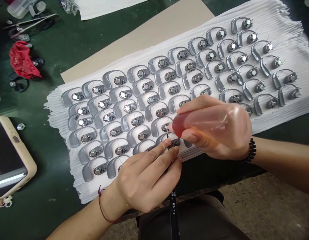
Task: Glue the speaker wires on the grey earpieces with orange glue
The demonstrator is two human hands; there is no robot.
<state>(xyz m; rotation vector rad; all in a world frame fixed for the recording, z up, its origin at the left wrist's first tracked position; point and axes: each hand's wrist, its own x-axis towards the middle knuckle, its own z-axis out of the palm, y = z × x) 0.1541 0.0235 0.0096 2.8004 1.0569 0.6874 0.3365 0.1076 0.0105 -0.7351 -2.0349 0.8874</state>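
My right hand [209, 143] is wrapped round a soft translucent bottle [216, 123] of reddish-orange liquid, tilted so its nozzle points left. The nozzle tip is right beside a round silver speaker unit [165, 127] on a grey hook-shaped plastic piece [155, 128]. From below, my left hand [149, 176] grips black tweezers [173, 213], whose thin tips come close to that same unit; whether they touch it I cannot tell. Several like pieces, each with a round unit and fine wires, lie in rows on white pleated sheeting [76, 186]. My hands hide some of them.
Under the sheeting lies a beige board [144, 36] on a dark green table [51, 213]. To the left are a phone in a cream case [14, 156], a crumpled red cloth [23, 60] and a clear plastic container [19, 8]. The table's front edge runs beneath my forearms.
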